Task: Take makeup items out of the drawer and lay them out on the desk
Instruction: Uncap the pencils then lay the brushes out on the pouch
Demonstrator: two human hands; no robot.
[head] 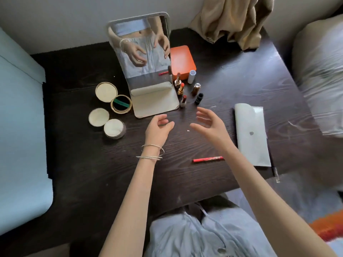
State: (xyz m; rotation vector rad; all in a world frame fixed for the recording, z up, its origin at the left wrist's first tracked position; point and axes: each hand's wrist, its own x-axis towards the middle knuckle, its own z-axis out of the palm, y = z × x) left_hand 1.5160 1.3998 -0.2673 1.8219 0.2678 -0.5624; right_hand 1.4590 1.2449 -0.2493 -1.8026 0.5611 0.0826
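Makeup items are spread across the dark wood-grain counter (232, 84): uncapped lipsticks (181, 88) stand upright in a tight cluster at centre frame just right of the folding mirror (144, 65), with a brown capped tube (196, 89) and a black ribbed cap (198, 98) beside them, an orange box (182, 61) behind, and a red pencil (207, 159) lying flat lower right of centre. At left sit a round gold compact (113, 97), open, and a squat powder jar (114, 128) with its lid (98, 117) alongside. Both hands hover empty above the counter, the left hand (157, 127) loosely curled, the right hand (208, 125) spread wide, neither touching anything. The likeliest mishap is a sweep of either hand into the lipsticks; they are slim, smooth and top-heavy, so one knock could topple several and smear bare tips on the wood. The round pencil could roll toward the near edge. A white envelope-shaped pouch (253, 136) lies flat at right. No drawer is visible.
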